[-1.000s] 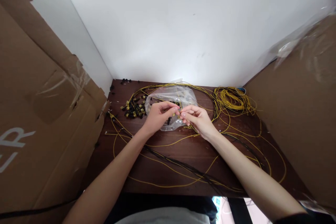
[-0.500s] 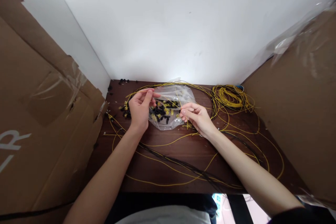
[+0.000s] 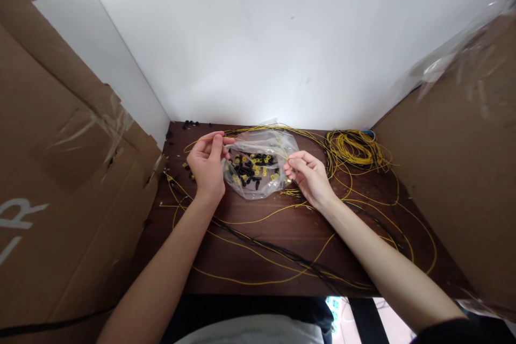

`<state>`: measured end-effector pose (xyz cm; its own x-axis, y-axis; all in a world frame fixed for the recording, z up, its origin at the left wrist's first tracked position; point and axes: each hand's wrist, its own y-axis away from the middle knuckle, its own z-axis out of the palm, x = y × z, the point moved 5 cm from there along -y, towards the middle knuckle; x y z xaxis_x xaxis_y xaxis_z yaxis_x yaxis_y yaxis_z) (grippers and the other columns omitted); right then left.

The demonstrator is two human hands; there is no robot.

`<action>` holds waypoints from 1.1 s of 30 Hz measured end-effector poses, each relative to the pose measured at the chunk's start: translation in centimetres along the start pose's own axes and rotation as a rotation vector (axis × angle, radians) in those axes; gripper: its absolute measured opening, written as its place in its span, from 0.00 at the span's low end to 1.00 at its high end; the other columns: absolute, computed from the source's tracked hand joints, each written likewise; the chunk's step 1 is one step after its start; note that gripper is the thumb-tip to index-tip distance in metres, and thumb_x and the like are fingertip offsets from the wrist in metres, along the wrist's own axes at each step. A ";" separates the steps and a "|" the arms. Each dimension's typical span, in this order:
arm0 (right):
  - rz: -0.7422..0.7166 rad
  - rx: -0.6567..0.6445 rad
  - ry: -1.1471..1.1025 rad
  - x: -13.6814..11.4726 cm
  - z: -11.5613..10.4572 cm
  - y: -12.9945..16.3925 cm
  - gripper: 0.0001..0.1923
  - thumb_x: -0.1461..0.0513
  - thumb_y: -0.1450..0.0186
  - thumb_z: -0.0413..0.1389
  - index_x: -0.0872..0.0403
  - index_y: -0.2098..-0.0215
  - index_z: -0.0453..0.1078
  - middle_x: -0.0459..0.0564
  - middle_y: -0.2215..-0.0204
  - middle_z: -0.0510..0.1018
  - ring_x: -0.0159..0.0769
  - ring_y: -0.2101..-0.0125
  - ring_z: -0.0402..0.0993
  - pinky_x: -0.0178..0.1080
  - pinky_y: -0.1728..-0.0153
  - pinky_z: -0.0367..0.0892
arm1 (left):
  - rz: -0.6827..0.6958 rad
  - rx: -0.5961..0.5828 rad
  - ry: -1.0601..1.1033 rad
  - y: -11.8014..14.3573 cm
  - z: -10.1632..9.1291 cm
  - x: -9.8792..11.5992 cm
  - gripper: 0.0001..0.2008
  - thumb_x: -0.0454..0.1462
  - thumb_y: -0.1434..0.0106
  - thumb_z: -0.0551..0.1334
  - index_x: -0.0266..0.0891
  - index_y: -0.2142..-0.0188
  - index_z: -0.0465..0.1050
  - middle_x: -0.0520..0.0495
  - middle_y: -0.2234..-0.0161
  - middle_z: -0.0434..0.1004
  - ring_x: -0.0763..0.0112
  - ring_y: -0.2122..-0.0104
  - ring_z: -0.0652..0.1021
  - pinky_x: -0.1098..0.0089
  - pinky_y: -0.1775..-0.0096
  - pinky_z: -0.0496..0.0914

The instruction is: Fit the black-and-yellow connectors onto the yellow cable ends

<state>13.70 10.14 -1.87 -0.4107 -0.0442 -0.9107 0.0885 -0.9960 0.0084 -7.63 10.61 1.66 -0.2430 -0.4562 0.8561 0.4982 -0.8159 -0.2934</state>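
Note:
My left hand [image 3: 208,164] pinches a thin yellow wire [image 3: 250,142] between thumb and fingertips, above the left side of a clear plastic bag [image 3: 264,191]. To the right, my right hand [image 3: 308,172] also has its thumb and fingers closed on yellow wire, beside the bag's right edge. A stretch of wire runs between the two hands. Several small black parts [image 3: 244,172] and yellow plastic pieces [image 3: 264,171] lie in the bag. The exact spots where my fingertips meet the wire are partly hidden.
A coil of yellow wire [image 3: 355,148] lies at the back right of the brown table [image 3: 258,247]. Loose yellow wires and a black cable bundle [image 3: 278,250] cross the front. Cardboard stands left [image 3: 72,172] and right [image 3: 463,145], with a white wall [image 3: 274,37] behind.
My hands have moved apart: the left one slightly left, the right one slightly right. The wire between them is now longer and both hands still grip it.

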 end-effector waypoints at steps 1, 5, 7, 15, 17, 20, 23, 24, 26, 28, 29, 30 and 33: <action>-0.010 0.033 0.002 0.0 -0.2 -0.1 0.06 0.64 0.48 0.63 0.55 0.73 0.70 0.46 0.79 0.78 0.26 0.79 0.70 0.29 0.78 0.64 | 0.009 0.005 0.000 0.0 0.0 0.1 0.06 0.36 0.44 0.64 0.34 0.69 0.73 0.48 0.77 0.76 0.82 0.81 0.68 0.79 0.78 0.63; -0.049 0.141 0.007 0.0 -1.2 -0.5 0.08 0.65 0.50 0.63 0.55 0.73 0.69 0.46 0.79 0.78 0.26 0.79 0.71 0.30 0.76 0.65 | 0.036 0.030 -0.003 -0.1 -0.2 0.2 0.06 0.37 0.44 0.64 0.35 0.69 0.72 0.49 0.76 0.76 0.81 0.82 0.68 0.79 0.79 0.63; -0.062 0.161 0.037 0.0 -1.4 -0.6 0.09 0.64 0.50 0.63 0.55 0.72 0.69 0.46 0.77 0.79 0.27 0.78 0.72 0.31 0.75 0.67 | 0.033 0.031 -0.013 -0.1 -0.3 0.2 0.07 0.38 0.43 0.64 0.35 0.69 0.72 0.48 0.76 0.77 0.81 0.81 0.69 0.78 0.78 0.63; -0.130 0.169 0.100 -0.6 -1.3 -0.3 0.19 0.60 0.47 0.62 0.50 0.61 0.60 0.43 0.75 0.79 0.31 0.76 0.75 0.35 0.71 0.69 | 0.018 0.029 -0.010 0.0 -0.1 0.3 0.05 0.37 0.44 0.64 0.36 0.69 0.73 0.49 0.76 0.76 0.81 0.81 0.68 0.78 0.78 0.63; -0.140 0.172 0.096 -0.7 -1.4 -0.3 0.17 0.61 0.47 0.61 0.50 0.62 0.60 0.43 0.76 0.80 0.31 0.76 0.75 0.34 0.72 0.69 | 0.016 0.027 0.002 0.0 -0.1 0.3 0.05 0.36 0.44 0.64 0.35 0.69 0.73 0.50 0.77 0.75 0.82 0.81 0.68 0.78 0.78 0.63; -0.137 0.162 0.092 -0.6 -1.5 -0.3 0.10 0.61 0.46 0.60 0.53 0.66 0.65 0.46 0.73 0.80 0.31 0.74 0.76 0.34 0.72 0.69 | -0.015 -0.007 0.001 0.1 0.1 0.0 0.07 0.36 0.46 0.65 0.34 0.69 0.74 0.49 0.76 0.75 0.82 0.81 0.68 0.79 0.79 0.63; -0.147 0.142 0.091 -0.6 -1.5 -0.4 0.09 0.63 0.47 0.61 0.55 0.66 0.70 0.50 0.69 0.81 0.32 0.71 0.77 0.35 0.69 0.70 | -0.064 -0.067 -0.031 0.3 0.4 -0.6 0.08 0.35 0.48 0.66 0.34 0.67 0.75 0.48 0.75 0.77 0.81 0.80 0.69 0.79 0.78 0.63; -0.149 0.134 0.096 -0.5 -1.5 -0.4 0.11 0.63 0.47 0.61 0.55 0.65 0.71 0.50 0.67 0.81 0.33 0.69 0.77 0.35 0.69 0.70 | -0.076 -0.093 -0.055 0.4 0.5 -0.8 0.08 0.35 0.48 0.66 0.34 0.67 0.75 0.47 0.74 0.77 0.81 0.80 0.69 0.79 0.78 0.62; -0.141 0.123 0.123 -0.4 -1.4 -0.4 0.14 0.63 0.48 0.62 0.55 0.62 0.72 0.52 0.64 0.81 0.35 0.67 0.77 0.36 0.68 0.71 | -0.095 -0.153 -0.117 0.6 0.6 -1.3 0.09 0.35 0.48 0.66 0.34 0.66 0.76 0.46 0.73 0.78 0.79 0.79 0.70 0.78 0.78 0.62; -0.124 0.134 0.162 -0.2 -1.4 -0.4 0.15 0.61 0.48 0.62 0.55 0.62 0.72 0.52 0.64 0.81 0.36 0.66 0.78 0.37 0.68 0.71 | -0.099 -0.204 -0.181 0.8 0.8 -1.6 0.09 0.36 0.48 0.66 0.35 0.66 0.77 0.46 0.73 0.78 0.78 0.78 0.71 0.77 0.78 0.62; -0.119 0.150 0.178 -0.2 -1.5 -0.5 0.15 0.60 0.48 0.63 0.55 0.62 0.72 0.52 0.65 0.81 0.36 0.67 0.78 0.37 0.69 0.71 | -0.096 -0.218 -0.208 0.9 0.8 -1.6 0.09 0.37 0.47 0.66 0.35 0.66 0.77 0.46 0.73 0.77 0.78 0.78 0.70 0.77 0.78 0.62; -0.122 0.169 0.193 -0.1 -1.6 -0.5 0.14 0.60 0.48 0.63 0.55 0.63 0.71 0.51 0.66 0.81 0.36 0.68 0.78 0.37 0.69 0.72 | -0.088 -0.228 -0.227 1.0 0.9 -1.6 0.09 0.39 0.47 0.66 0.35 0.68 0.78 0.47 0.74 0.77 0.78 0.79 0.70 0.77 0.77 0.62; -0.152 0.205 0.236 -0.1 -1.9 -0.6 0.13 0.58 0.47 0.63 0.55 0.66 0.71 0.50 0.69 0.81 0.35 0.71 0.78 0.38 0.69 0.72 | -0.071 -0.249 -0.224 1.2 1.2 -1.3 0.14 0.44 0.43 0.63 0.34 0.72 0.78 0.47 0.77 0.75 0.79 0.81 0.68 0.76 0.77 0.62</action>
<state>15.46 10.90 -2.57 -0.1817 0.1009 -0.9782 -0.1515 -0.9857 -0.0735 -5.68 10.64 0.67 -0.0672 -0.3284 0.9421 0.2613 -0.9171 -0.3010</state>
